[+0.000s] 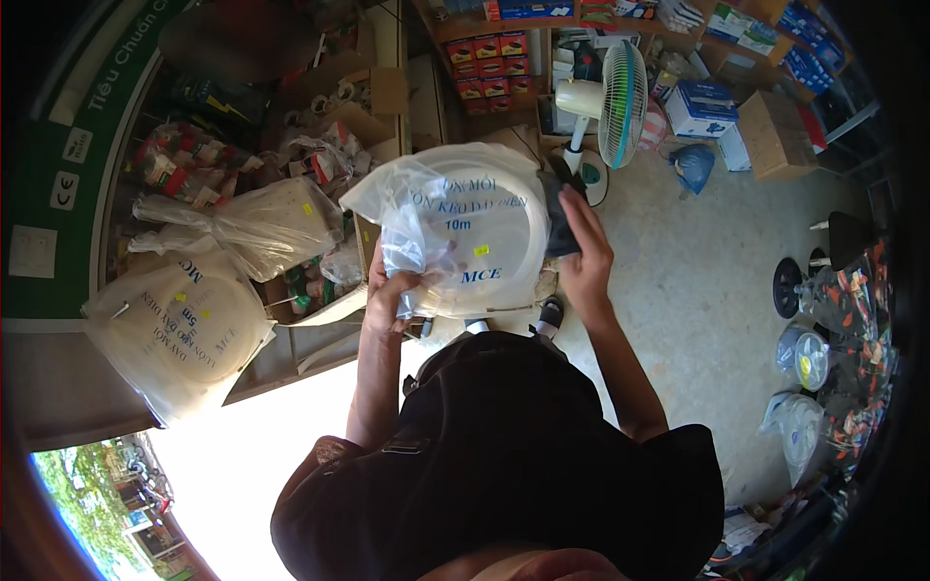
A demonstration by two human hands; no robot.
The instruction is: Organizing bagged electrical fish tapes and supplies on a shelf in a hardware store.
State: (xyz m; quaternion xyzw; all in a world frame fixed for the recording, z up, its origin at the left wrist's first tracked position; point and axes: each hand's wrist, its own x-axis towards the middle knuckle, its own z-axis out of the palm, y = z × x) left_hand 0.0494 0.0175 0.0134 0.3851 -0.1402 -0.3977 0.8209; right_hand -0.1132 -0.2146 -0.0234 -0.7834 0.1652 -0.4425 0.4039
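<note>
A clear plastic bag [476, 250] with blue printing and a small yellow sticker hangs before my chest. Inside it lies a coil of pale wire-pulling line [536, 218]. My left hand [396, 294] grips the bunched plastic at the bag's left side. At the opposite edge, my right hand [587, 243] holds a black cloth [559, 218] against the bag; its fingers are extended along the cloth. A similar bagged coil [190, 327] rests on the goods at the left, beside another clear plastic package [280, 221].
Open cardboard boxes [389, 91] and bagged goods fill the left shelving. Beyond the held bag stands a pedestal fan [617, 105]. Shelves with red boxes [490, 69] line the back. A brown carton [781, 134] and a blue plastic bag [690, 167] sit on the concrete floor [683, 290].
</note>
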